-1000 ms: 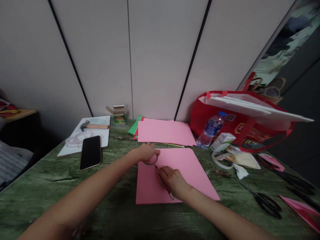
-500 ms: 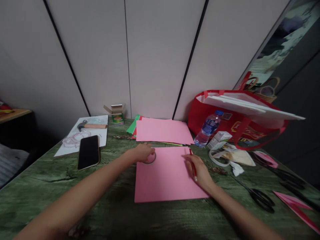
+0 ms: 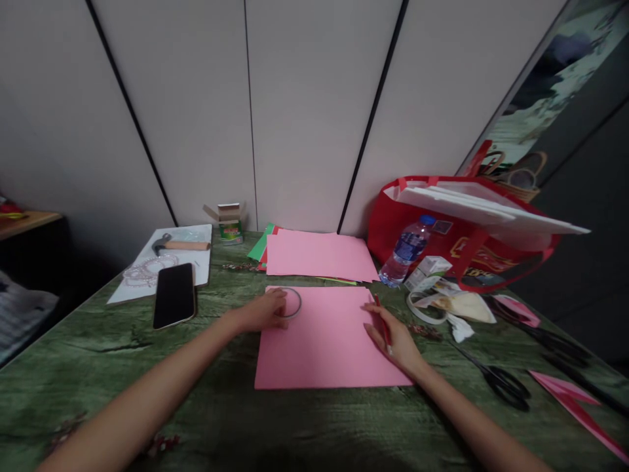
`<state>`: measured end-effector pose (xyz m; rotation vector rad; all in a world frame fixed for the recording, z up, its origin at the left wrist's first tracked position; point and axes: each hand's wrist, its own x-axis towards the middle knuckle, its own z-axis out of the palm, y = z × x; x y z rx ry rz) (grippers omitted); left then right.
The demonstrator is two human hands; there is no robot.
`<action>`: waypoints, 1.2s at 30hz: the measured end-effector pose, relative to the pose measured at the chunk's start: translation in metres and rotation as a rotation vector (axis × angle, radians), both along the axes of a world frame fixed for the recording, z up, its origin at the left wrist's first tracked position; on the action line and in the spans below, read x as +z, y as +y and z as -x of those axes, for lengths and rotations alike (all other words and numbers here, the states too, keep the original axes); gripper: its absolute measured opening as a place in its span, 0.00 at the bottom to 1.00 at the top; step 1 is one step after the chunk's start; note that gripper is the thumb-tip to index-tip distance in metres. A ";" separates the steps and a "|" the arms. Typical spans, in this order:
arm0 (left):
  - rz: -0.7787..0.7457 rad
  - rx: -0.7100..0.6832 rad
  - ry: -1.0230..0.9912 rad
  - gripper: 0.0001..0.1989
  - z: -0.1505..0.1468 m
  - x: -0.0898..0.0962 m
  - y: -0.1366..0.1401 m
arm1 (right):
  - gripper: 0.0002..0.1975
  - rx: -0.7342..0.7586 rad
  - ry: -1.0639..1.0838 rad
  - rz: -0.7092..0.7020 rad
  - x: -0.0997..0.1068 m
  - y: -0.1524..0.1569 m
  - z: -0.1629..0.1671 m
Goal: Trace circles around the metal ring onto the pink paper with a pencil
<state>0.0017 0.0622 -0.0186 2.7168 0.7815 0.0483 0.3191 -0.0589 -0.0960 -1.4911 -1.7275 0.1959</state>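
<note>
A sheet of pink paper point(image 3: 329, 354) lies in front of me on the table, perhaps with others under it. On its upper left part is a thin grey ring point(image 3: 300, 304). My left hand point(image 3: 266, 311) has its curled fingers on the ring's left rim, with the thumb a little lower on the paper; whether it pinches the ring or only presses it is hard to see. At the paper's right side my right hand point(image 3: 396, 335) rests with a red pencil point(image 3: 386, 331) between its fingers, slanting across the hand. The ring's left edge is hidden by fingers.
More pink sheets point(image 3: 319, 255) lie behind, near the wall. To the left are a phone point(image 3: 174, 296), a hammer point(image 3: 184, 245) and a small green box point(image 3: 230, 229). A water bottle point(image 3: 405, 252), red bag point(image 3: 383, 216), white tape roll point(image 3: 430, 319) and black-handled scissors point(image 3: 506, 387) occupy the right.
My left hand has shifted slightly left and down, its thumb now apart from the fingers. The ring has moved a little up and left on the paper. The right hand still holds the pencil.
</note>
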 end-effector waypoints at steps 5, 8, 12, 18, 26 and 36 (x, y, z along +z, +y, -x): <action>0.017 0.021 -0.108 0.07 0.022 -0.012 0.003 | 0.17 -0.032 -0.002 -0.034 -0.008 -0.004 0.026; 0.035 0.042 -0.216 0.05 0.033 -0.020 0.004 | 0.16 -0.058 -0.008 -0.051 -0.010 -0.005 0.035; -0.010 0.179 -0.390 0.04 0.036 -0.027 0.003 | 0.15 -0.058 -0.014 -0.057 -0.009 -0.006 0.036; -0.182 0.278 -0.478 0.05 -0.012 -0.026 -0.015 | 0.15 -0.051 -0.024 -0.053 -0.006 -0.007 0.035; -0.348 0.119 -0.086 0.07 -0.075 -0.043 -0.041 | 0.14 -0.058 -0.011 -0.025 -0.002 -0.008 0.038; -0.436 0.073 -0.119 0.04 -0.069 -0.058 -0.041 | 0.17 -0.048 0.001 0.047 0.013 0.000 0.026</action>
